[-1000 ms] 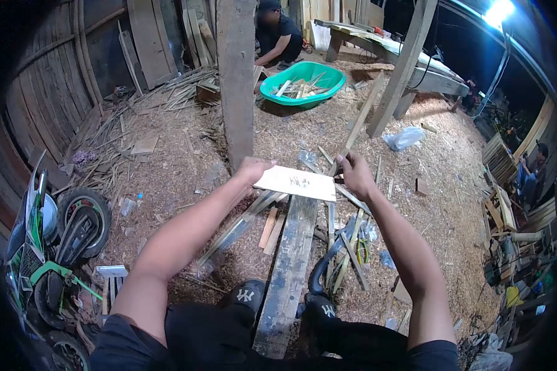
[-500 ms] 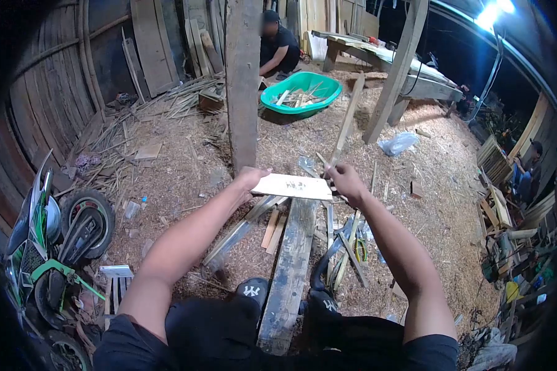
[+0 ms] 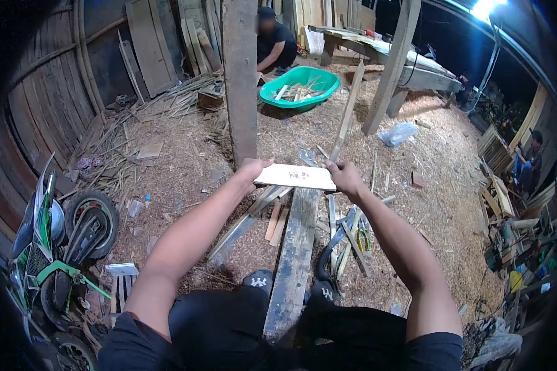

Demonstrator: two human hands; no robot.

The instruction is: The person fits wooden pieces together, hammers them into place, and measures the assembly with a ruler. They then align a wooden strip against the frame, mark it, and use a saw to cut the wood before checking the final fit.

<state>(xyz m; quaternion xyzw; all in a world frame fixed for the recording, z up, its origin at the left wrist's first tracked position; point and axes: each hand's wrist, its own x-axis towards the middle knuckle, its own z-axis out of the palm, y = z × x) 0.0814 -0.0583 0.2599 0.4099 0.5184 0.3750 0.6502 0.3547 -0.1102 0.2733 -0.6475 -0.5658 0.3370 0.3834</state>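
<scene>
A pale wooden board (image 3: 296, 177) with dark markings on its face is held level in front of me, one end in each hand. My left hand (image 3: 254, 172) is closed around its left end, thumb on top. At the right end, my right hand (image 3: 346, 177) grips the board the same way. Below it, a long weathered plank (image 3: 294, 260) runs from between my legs forward under the board. Beside that plank lie two short brown wood strips (image 3: 277, 222) and pliers with yellow-green handles (image 3: 364, 240).
A wooden post (image 3: 240, 80) stands just ahead. Beyond it are a green tub (image 3: 300, 102) of wood scraps and a crouching person (image 3: 278, 46). A workbench (image 3: 384, 52) is at back right, a motorbike (image 3: 74, 241) at left. Another person (image 3: 529, 157) sits far right. Shavings cover the ground.
My right hand has come down onto the board's right end and now grips it. The board is slightly higher and more squarely turned, and my view has shifted slightly.
</scene>
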